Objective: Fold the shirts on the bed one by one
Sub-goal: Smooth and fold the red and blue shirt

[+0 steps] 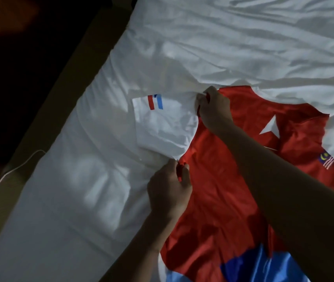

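A red shirt (219, 190) lies spread on the white bed (223, 47), with a blue band at its hem and a small flag patch on its right sleeve. Its white left sleeve (162, 127), marked with red and blue stripes, sticks out to the left. My left hand (169, 190) pinches the red fabric at the underarm seam of that sleeve. At the shoulder seam, my right hand (212, 108) pinches the shirt where red meets white. My right forearm crosses over the shirt's body and hides part of it.
The bed's left edge runs diagonally from top centre to bottom left, bordered by a dark frame (70, 78). A white cable (9, 171) trails on the dark floor at the left. Rumpled white sheet stretches beyond the shirt to the top and right.
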Demonstrator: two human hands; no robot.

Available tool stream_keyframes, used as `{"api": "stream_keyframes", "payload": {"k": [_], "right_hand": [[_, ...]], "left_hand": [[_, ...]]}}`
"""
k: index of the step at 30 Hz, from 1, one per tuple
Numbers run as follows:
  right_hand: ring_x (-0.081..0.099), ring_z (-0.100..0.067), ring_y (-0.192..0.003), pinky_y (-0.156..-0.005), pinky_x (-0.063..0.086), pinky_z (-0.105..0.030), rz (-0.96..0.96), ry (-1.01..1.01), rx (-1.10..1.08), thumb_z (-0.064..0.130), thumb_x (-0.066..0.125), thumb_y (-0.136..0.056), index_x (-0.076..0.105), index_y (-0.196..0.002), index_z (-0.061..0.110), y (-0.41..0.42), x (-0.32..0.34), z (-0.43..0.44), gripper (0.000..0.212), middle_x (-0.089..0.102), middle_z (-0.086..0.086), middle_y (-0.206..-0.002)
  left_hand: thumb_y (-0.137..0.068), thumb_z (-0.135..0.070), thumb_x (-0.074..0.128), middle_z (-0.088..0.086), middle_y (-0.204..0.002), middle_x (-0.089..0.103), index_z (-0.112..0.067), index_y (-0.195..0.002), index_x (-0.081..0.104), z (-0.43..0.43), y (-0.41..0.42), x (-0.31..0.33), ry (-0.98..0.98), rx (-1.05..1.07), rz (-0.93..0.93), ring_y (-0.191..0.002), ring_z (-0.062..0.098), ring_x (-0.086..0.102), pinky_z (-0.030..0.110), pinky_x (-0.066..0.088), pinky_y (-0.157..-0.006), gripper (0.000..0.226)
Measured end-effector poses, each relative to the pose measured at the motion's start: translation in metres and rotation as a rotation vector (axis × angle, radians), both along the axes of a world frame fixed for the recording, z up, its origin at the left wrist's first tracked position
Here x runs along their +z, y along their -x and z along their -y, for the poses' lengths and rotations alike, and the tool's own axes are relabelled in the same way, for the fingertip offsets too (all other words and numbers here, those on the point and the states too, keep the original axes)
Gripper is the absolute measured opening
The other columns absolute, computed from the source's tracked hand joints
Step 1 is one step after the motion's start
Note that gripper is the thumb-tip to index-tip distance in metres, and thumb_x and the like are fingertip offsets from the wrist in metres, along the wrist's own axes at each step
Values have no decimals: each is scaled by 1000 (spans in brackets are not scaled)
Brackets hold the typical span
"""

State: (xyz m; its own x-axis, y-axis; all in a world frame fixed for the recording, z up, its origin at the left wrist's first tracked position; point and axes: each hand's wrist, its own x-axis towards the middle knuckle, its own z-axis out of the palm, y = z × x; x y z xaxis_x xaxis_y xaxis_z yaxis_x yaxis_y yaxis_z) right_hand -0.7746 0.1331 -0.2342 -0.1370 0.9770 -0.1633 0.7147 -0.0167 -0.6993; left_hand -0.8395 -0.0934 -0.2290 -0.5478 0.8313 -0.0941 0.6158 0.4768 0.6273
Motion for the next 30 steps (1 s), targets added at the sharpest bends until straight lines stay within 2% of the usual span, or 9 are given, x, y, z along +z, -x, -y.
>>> {"api": "stream_keyframes", "payload": {"k": [9,11,14,16,18,21,23,25,30], "right_hand": [[53,-30,-73,-64,32,-33,175,-193,-66,22,46,-100,58,-88,7,-85,46,4,22,64,-16,-82],[59,-32,-75,-65,39,-36,187,-142,-64,19,51,-98,60,-100,6,-104,44,8,16,67,-17,-87],[62,-36,-83,-72,46,-39,149,-4,-79,16,55,-93,52,-129,9,-121,42,36,37,67,-16,-96],[63,-42,-89,-76,50,-46,153,22,-90,10,54,-90,52,-124,6,-130,45,70,34,68,-21,-101],[64,-39,-89,-76,50,-41,143,63,-91,9,57,-93,58,-115,1,-137,47,116,23,67,-20,-106],[56,-11,-78,-61,40,-24,72,326,-185,43,67,-97,55,-112,11,-131,51,192,37,60,-2,-100],[60,-23,-95,-71,43,-30,82,451,-218,66,70,-86,50,-121,13,-123,46,229,66,56,-5,-109],[59,-38,-111,-86,49,-40,124,470,-208,70,72,-81,48,-128,10,-115,37,252,80,57,-15,-120],[62,-41,-104,-83,48,-39,33,343,-269,29,68,-92,62,-112,0,-116,23,275,36,66,-23,-109]], "left_hand": [[-92,-38,72,-6,-64,63,-22,-79,64,6,-84,30,-57,-272,-146,-51,14,61,25,40,-51,22],[-89,-45,73,-7,-69,67,-24,-84,68,8,-102,25,15,-344,-181,-56,12,65,25,45,-53,23],[-83,-49,73,-4,-78,69,-22,-92,71,17,-115,18,44,-394,-193,-63,15,68,28,49,-56,29],[-82,-42,66,-1,-84,66,-21,-96,66,29,-114,18,82,-386,-152,-69,22,68,33,51,-58,25],[-77,-36,65,-1,-82,64,-22,-95,62,48,-108,18,136,-383,-170,-67,24,68,35,51,-55,24],[-67,-31,66,-1,-71,61,-21,-89,61,83,-96,18,192,-381,-212,-55,26,65,34,48,-46,25],[-68,-30,64,-1,-69,61,-21,-89,60,107,-90,17,224,-370,-217,-56,28,66,35,50,-48,23],[-66,-29,65,-2,-67,61,-21,-87,60,127,-85,19,271,-370,-240,-53,28,65,34,49,-47,23],[-59,-22,68,1,-59,56,-19,-76,60,175,-76,29,227,-379,-373,-45,32,59,31,41,-39,19]]}}
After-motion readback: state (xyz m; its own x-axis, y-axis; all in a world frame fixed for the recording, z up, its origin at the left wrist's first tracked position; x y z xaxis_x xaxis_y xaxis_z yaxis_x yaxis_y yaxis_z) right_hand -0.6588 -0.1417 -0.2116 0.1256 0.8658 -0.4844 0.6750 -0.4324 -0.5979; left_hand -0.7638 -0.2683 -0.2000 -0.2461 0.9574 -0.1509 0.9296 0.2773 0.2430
